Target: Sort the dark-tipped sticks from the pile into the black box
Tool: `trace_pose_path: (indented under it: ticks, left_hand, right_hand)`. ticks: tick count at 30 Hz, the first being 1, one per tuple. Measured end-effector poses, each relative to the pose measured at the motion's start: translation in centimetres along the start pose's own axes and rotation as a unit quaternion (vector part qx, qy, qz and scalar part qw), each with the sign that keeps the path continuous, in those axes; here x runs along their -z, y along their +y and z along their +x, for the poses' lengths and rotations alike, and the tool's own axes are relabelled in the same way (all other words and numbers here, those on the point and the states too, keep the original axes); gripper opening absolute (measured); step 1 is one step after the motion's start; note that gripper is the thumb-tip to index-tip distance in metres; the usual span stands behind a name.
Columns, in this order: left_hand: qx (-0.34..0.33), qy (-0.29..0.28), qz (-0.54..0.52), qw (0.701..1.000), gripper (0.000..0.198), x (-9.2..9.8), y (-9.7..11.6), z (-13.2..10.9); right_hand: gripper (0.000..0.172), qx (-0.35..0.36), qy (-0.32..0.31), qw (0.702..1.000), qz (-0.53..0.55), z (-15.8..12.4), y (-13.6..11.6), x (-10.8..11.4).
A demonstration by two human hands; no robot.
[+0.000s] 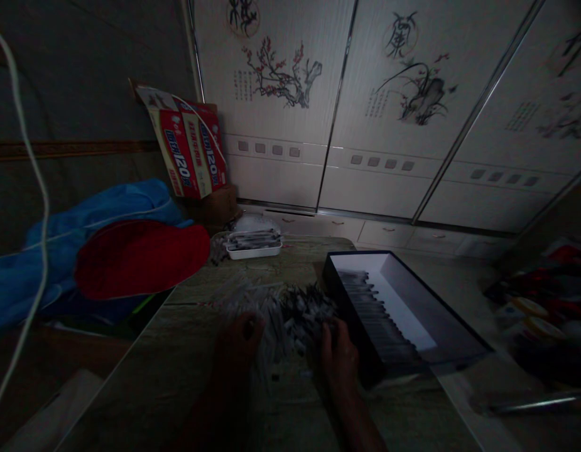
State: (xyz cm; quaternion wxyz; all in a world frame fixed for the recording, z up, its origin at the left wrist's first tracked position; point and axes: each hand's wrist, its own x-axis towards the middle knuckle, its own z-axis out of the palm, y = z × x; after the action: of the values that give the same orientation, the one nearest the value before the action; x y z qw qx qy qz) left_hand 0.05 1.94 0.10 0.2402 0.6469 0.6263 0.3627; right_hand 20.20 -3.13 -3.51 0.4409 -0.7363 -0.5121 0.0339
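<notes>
My left hand point(238, 345) is at the near left edge of a pile of clear thin plastic tubes point(274, 329) on the table. Its fingers are curled with thumb and forefinger close together; what they pinch, if anything, is lost in the dark. Against the right side of a heap of small black pieces, like pen caps point(306, 304), rests my right hand point(340, 355). Its fingers are bent inward at the heap, and I cannot make out what is between them. Close by on the right, a dark-rimmed box point(407, 301) holds a row of slim, pen-like sticks point(372, 314).
A white tray point(255, 252) of thin dark-tipped sticks stands at the table's far end, beside a plastic bag point(255, 223). Left of the table point(177, 376) lie a red oval cushion point(144, 258) and blue cloth point(106, 204). A red carton point(191, 150) stands behind; a white cable point(43, 207) hangs at left.
</notes>
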Motion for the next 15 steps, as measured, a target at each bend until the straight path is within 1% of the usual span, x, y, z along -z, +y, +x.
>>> trace_pose_path:
  ticks: [3, 5, 9, 12, 15]
  left_hand:
    - [-0.028, -0.027, 0.062, 0.997, 0.034, -1.1, 1.1, 0.7]
    - [-0.031, -0.034, 0.096, 0.994, 0.036, -1.6, 1.5, 1.2]
    - [-0.029, -0.028, 0.100, 0.994, 0.040, -1.7, 1.6, 1.7]
    - [-0.048, -0.028, 0.076, 0.996, 0.039, -1.1, 1.1, 0.9]
    - [-0.055, -0.042, 0.036, 0.997, 0.038, -0.6, 0.2, -0.9]
  right_hand:
    - [0.040, 0.007, -0.007, 1.000, 0.008, -0.2, -0.1, -0.2]
    - [0.039, 0.011, -0.009, 1.000, 0.012, -0.3, 0.0, -0.3]
    - [0.035, 0.031, -0.014, 0.998, 0.045, -0.5, -0.4, -0.2]
    - [0.031, 0.043, -0.009, 0.996, 0.083, -0.5, -1.7, 1.1]
    - [0.028, 0.062, -0.026, 0.991, 0.116, 0.7, -3.3, 3.9]
